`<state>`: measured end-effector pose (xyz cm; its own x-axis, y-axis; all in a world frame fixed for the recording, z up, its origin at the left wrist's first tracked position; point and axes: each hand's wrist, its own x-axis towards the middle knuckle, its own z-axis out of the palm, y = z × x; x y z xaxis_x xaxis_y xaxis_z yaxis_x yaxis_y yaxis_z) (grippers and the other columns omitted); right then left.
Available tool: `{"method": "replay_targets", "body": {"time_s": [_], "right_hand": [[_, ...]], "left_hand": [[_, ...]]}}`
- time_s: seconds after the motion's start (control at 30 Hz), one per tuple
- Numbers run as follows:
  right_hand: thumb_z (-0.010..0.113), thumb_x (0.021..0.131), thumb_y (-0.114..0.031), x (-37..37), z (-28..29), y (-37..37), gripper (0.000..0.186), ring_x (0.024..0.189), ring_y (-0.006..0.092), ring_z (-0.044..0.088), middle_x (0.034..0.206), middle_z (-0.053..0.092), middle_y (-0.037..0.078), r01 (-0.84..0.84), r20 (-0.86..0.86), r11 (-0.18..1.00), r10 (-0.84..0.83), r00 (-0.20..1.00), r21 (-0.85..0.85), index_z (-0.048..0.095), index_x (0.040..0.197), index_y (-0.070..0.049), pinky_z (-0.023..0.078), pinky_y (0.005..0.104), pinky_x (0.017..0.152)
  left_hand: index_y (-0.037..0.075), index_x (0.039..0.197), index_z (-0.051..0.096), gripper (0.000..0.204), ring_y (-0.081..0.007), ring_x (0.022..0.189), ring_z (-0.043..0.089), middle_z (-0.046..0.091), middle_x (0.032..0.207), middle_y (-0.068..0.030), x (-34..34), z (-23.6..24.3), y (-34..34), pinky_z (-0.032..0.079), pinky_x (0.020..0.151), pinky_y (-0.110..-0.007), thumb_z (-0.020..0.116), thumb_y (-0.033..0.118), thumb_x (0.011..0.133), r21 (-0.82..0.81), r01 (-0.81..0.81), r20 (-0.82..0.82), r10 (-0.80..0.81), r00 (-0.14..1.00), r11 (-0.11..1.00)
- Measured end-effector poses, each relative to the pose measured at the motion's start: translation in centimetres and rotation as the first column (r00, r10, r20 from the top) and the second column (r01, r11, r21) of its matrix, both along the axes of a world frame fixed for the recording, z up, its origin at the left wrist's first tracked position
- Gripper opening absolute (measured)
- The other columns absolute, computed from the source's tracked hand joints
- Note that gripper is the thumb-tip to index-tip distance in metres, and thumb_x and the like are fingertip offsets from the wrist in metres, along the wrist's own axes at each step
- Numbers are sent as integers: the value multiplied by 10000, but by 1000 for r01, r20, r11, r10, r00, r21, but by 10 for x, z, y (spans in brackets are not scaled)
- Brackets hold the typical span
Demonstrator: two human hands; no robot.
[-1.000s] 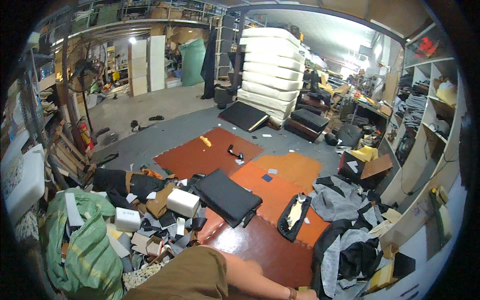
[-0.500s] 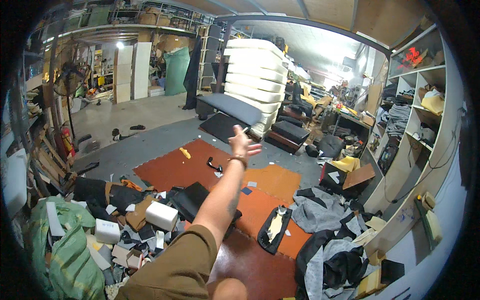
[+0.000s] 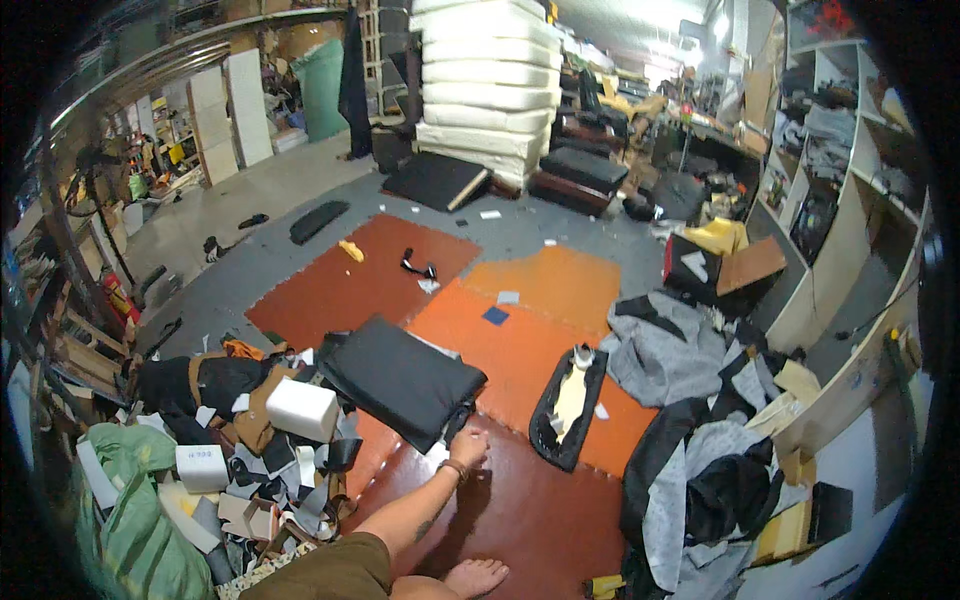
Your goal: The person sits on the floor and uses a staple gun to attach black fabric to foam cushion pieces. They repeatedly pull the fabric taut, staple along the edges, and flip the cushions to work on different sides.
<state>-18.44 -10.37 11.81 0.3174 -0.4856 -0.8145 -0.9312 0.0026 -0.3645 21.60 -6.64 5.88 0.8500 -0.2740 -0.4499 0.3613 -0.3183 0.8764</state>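
My left hand (image 3: 470, 446) is low over the dark red mat (image 3: 540, 510), by the near right corner of a flat black cushion (image 3: 402, 378). Its fingers are loosely bent with nothing seen in them; whether they touch the corner I cannot tell. Loose fabric hangs from that corner. To the right lies a narrow black-edged pad (image 3: 570, 407) with its cream foam side up. On the grey floor farther off are a dark oblong pad (image 3: 320, 222) and a black cushion (image 3: 437, 182). My right hand is out of view.
A stack of white foam blocks (image 3: 487, 95) stands at the back. Scraps, white blocks and a green sack (image 3: 140, 510) crowd the left. Grey and black fabric (image 3: 670, 350) is heaped at the right, near the shelves (image 3: 850, 170). My bare foot (image 3: 476, 577) is on the mat.
My left hand has come down from its outstretched reach to beside the near black cushion. The oblong pad, above the far cushion before, now lies on the floor farther left. The view tilts lower.
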Motion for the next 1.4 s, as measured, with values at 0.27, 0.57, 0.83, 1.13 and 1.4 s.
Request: {"method": "replay_targets", "body": {"time_s": [0.27, 0.57, 0.83, 1.13, 1.4], "right_hand": [[756, 752, -783, -90, -75, 14, 1298, 1424, 566, 396, 1518, 332, 455, 103, -373, 973, -20, 928, 205, 302, 1572, 115, 380, 633, 1143], [772, 727, -791, -94, -79, 24, 1336, 1449, 588, 366, 1542, 289, 485, 192, -465, 955, -68, 883, 225, 285, 1582, 114, 361, 656, 1157], [746, 696, -866, -133, -170, 35, 1426, 1457, 705, 195, 1598, 52, 518, 227, -433, 931, -86, 897, 286, 271, 1562, 162, 324, 754, 1124], [729, 764, -822, -93, -75, 14, 1326, 1354, 569, 398, 1435, 407, 416, 199, -409, 923, -51, 911, 329, 324, 1533, 178, 246, 736, 1180], [808, 721, -777, -85, -90, 32, 1509, 1472, 609, 242, 1597, 102, 435, 217, -592, 976, -167, 788, 13, -37, 1563, 148, 292, 703, 1186]], "left_hand": [[-7, 1115, 724, 293, -453, 1059, 697, 725, 1142, -270, -89, -60, -35, 556, 946, -513, 664, 211, 928, 395, 422, 355, -559, 749, 816], [191, 1430, 616, 505, -394, 1097, 689, 242, 1719, -139, -86, -7, -125, 608, 857, -496, 644, 124, 930, 835, 402, 402, -915, 21, 376], [207, 1322, 709, 405, -370, 1132, 698, 326, 1704, -50, -44, -4, -154, 582, 896, -500, 602, 128, 940, 885, 266, 328, -918, 225, 382], [106, 1262, 677, 350, -356, 1063, 731, 665, 1317, -135, -41, 2, -156, 578, 884, -492, 613, 86, 918, 889, 347, 268, -954, 138, 300], [224, 1314, 643, 360, -340, 847, 771, 763, 996, -144, -38, -31, -150, 600, 677, -486, 477, 110, 1015, 887, 230, 372, -915, 158, 400]]}}
